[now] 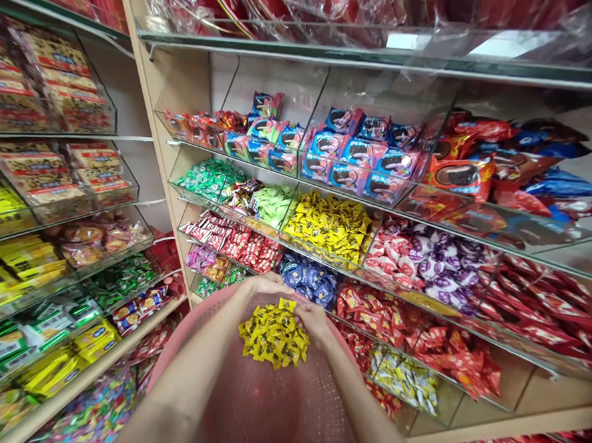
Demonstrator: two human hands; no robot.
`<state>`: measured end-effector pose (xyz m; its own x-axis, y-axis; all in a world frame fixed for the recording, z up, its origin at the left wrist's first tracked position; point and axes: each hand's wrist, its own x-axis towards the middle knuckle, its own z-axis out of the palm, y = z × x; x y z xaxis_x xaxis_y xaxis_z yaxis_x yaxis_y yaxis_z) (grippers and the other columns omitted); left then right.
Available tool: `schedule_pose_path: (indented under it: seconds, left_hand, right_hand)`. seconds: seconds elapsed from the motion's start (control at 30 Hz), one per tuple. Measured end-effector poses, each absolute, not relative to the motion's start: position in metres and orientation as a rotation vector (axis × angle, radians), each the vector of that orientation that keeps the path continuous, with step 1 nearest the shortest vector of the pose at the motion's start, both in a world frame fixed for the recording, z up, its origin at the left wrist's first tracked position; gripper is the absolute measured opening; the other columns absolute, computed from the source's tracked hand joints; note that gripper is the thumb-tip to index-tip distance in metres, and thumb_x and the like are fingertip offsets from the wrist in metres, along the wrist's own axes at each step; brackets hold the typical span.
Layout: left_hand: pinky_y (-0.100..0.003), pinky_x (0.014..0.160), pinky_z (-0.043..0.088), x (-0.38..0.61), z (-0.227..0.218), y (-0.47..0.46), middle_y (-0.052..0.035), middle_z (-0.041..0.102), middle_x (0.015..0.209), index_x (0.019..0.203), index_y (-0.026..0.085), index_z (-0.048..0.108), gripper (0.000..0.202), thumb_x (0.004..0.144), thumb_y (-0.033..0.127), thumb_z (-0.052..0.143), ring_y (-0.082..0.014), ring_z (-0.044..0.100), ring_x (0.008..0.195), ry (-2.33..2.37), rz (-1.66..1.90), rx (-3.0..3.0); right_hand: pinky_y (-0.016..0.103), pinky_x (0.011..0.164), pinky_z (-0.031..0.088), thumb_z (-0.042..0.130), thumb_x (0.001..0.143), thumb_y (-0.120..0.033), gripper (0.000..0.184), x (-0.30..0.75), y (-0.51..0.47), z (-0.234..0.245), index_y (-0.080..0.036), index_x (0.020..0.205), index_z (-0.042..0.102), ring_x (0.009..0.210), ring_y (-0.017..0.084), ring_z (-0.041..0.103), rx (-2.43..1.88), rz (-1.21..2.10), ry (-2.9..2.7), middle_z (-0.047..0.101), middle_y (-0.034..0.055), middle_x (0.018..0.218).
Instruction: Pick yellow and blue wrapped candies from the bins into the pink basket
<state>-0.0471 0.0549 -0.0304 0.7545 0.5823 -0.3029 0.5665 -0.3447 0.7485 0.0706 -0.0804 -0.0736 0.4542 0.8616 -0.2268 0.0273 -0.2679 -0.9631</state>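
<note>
The right hand (314, 319) is curled, knuckles up, its fingertips down in the top edge of the candies (273, 337); whether they pinch any is hidden. The left hand (263, 285) is likewise bent over just beside it, at the far rim of the basket (264, 413), and its grip cannot be told either. The candies lie in a loose yellow heap on the pink basket's mesh floor, between the two forearms. They look small, light and hard inside slick, crinkly wrappers, so a pinch would likely lift only a few and let others slide. Cupped fingers scooping from under the heap's edge seem the surer hold. The twisted wrapper ends give a single piece some purchase. Beyond the basket stand clear shelf bins: blue sweets (308, 279) nearest, red ones (370, 313) to the right, and matching yellow ones (330, 227) above.
</note>
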Motion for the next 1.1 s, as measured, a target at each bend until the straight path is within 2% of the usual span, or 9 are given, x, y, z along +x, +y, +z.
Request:
schedule_pose_path:
  seconds: [0.17, 0.3, 0.37, 0.47, 0.57, 0.73, 0.87, 0.97, 1.1]
  left_hand:
    - [-0.02, 0.047, 0.031, -0.044, -0.041, 0.06, 0.0025, 0.055, 0.065, 0.074, 0.016, 0.059, 0.052, 0.053, 0.063, 0.061, -0.0099, 0.046, 0.057, 0.917, 0.117, 2.056]
    - [-0.019, 0.053, 0.035, -0.039, -0.045, 0.063, 0.0016, 0.06, 0.077, 0.095, 0.017, 0.057, 0.058, 0.053, 0.057, 0.064, -0.0111, 0.051, 0.065, 0.985, 0.169, 2.075]
    - [-0.019, 0.054, 0.035, -0.037, -0.043, 0.062, 0.002, 0.06, 0.076, 0.092, 0.018, 0.059, 0.053, 0.054, 0.055, 0.063, -0.0114, 0.052, 0.065, 0.998, 0.129, 2.095]
    - [-0.02, 0.054, 0.034, -0.032, -0.036, 0.059, 0.003, 0.058, 0.065, 0.075, 0.018, 0.061, 0.041, 0.058, 0.056, 0.059, -0.0115, 0.051, 0.061, 1.032, 0.055, 2.161]
    - [-0.021, 0.053, 0.032, -0.028, -0.028, 0.054, 0.0033, 0.056, 0.061, 0.068, 0.019, 0.06, 0.041, 0.058, 0.058, 0.058, -0.0118, 0.05, 0.059, 1.084, 0.066, 2.227]
    - [-0.022, 0.051, 0.03, -0.024, -0.026, 0.052, 0.0019, 0.058, 0.062, 0.064, 0.02, 0.06, 0.036, 0.062, 0.056, 0.055, -0.013, 0.052, 0.06, 1.109, 0.073, 2.326]
    - [-0.021, 0.052, 0.031, -0.022, -0.031, 0.054, 0.0012, 0.061, 0.066, 0.067, 0.021, 0.062, 0.034, 0.064, 0.054, 0.054, -0.0138, 0.054, 0.063, 1.107, 0.099, 2.373]
    - [-0.021, 0.053, 0.032, -0.024, -0.033, 0.056, 0.0004, 0.063, 0.069, 0.069, 0.022, 0.063, 0.035, 0.063, 0.055, 0.054, -0.0143, 0.055, 0.065, 1.105, 0.107, 2.372]
    - [-0.021, 0.052, 0.032, -0.027, -0.033, 0.058, 0.0003, 0.062, 0.068, 0.069, 0.021, 0.063, 0.033, 0.065, 0.053, 0.054, -0.0144, 0.055, 0.064, 1.121, 0.123, 2.362]
  right_hand:
    - [0.021, 0.035, 0.022, 0.06, 0.062, -0.036, 0.034, 0.071, -0.077, -0.089, -0.022, 0.037, 0.042, 0.031, 0.006, 0.031, -1.703, 0.92, -0.831, 0.042, -0.0054, 0.034]
    - [0.021, 0.039, 0.021, 0.058, 0.065, -0.046, 0.045, 0.078, -0.079, -0.073, -0.021, 0.034, 0.036, 0.035, 0.007, 0.028, -1.787, 0.651, -1.025, 0.035, -0.0054, 0.033]
    - [0.021, 0.041, 0.022, 0.055, 0.068, -0.047, 0.045, 0.079, -0.081, -0.045, -0.019, 0.035, 0.039, 0.038, 0.007, 0.03, -1.783, 0.506, -1.165, 0.036, -0.005, 0.035]
    - [0.02, 0.045, 0.024, 0.048, 0.074, -0.046, 0.044, 0.078, -0.083, 0.009, -0.017, 0.041, 0.046, 0.043, 0.007, 0.033, -1.688, 0.364, -1.39, 0.039, -0.0046, 0.041]
    - [0.02, 0.046, 0.027, 0.043, 0.079, -0.046, 0.043, 0.079, -0.08, 0.054, -0.016, 0.05, 0.052, 0.044, 0.007, 0.035, -1.609, 0.306, -1.474, 0.044, -0.0043, 0.045]
    - [0.02, 0.051, 0.033, 0.044, 0.081, -0.039, 0.031, 0.102, -0.064, 0.09, -0.016, 0.074, 0.062, 0.05, 0.009, 0.045, -1.652, 0.121, -1.511, 0.053, -0.0025, 0.054]
    - [0.022, 0.067, 0.037, 0.042, 0.083, -0.026, 0.024, 0.135, -0.052, 0.108, -0.018, 0.095, 0.06, 0.07, 0.013, 0.054, -1.816, -0.172, -1.666, 0.061, 0.0026, 0.077]
    - [0.022, 0.072, 0.035, 0.041, 0.082, -0.018, 0.024, 0.154, -0.041, 0.118, -0.019, 0.099, 0.058, 0.085, 0.014, 0.054, -2.041, -0.358, -1.775, 0.059, 0.006, 0.094]
    - [0.022, 0.075, 0.035, 0.043, 0.08, -0.014, 0.024, 0.16, -0.026, 0.122, -0.019, 0.1, 0.057, 0.093, 0.015, 0.052, -2.189, -0.344, -2.006, 0.055, 0.0072, 0.099]
